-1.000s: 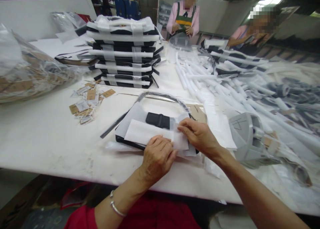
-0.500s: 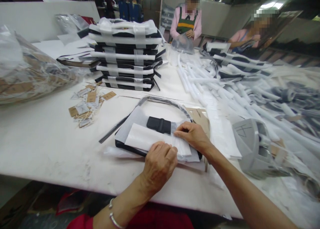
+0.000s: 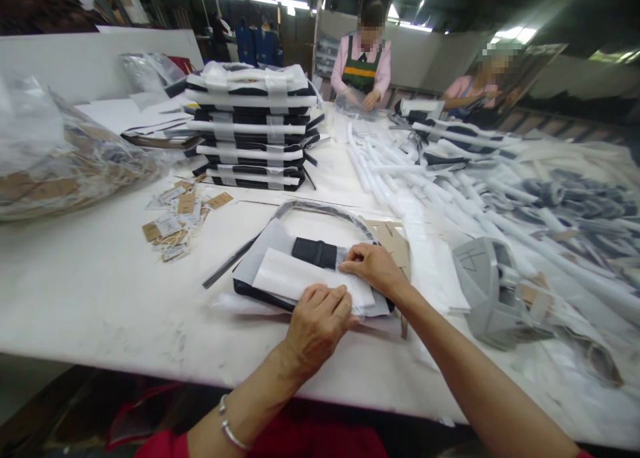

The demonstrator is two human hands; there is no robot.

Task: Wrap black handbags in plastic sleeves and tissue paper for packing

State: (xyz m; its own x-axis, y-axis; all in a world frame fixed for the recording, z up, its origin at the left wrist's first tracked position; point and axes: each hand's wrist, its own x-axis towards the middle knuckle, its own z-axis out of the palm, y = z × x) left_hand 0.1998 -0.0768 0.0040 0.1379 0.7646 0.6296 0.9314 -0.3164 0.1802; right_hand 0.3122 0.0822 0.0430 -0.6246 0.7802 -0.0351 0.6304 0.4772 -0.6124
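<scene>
Two hands work over one black bag (image 3: 261,296) lying flat on the pale table (image 3: 115,298), just in front of the person. Nearest is the left hand (image 3: 320,328) (a silver bracelet (image 3: 230,423) on its wrist), its fingers curled close together on the lower edge of a white sheet (image 3: 287,278); whether the thumb grips from beneath, I cannot tell. Right hand (image 3: 377,268): thumb and fingertips drawn together in a pinch over the sheet's upper edge — what, if anything, sits between them is too small to make out.

From those fingertips the black strap (image 3: 314,252) lies just to the left, its long axis running left to right; the right hand is the nearer one. The sheet slants down toward the right, below the strap, and the wrapped handle (image 3: 327,208) arches beyond.

To the right stands a grey tape dispenser (image 3: 480,288), its inside unclear. Left, loose tags (image 3: 186,205) lie near a clear plastic sack (image 3: 35,125) holding many more brown ones. Farther back rises a stack of wrapped bags (image 3: 253,131) — and, beyond, a co-worker (image 3: 361,61) handles clear plastic.
</scene>
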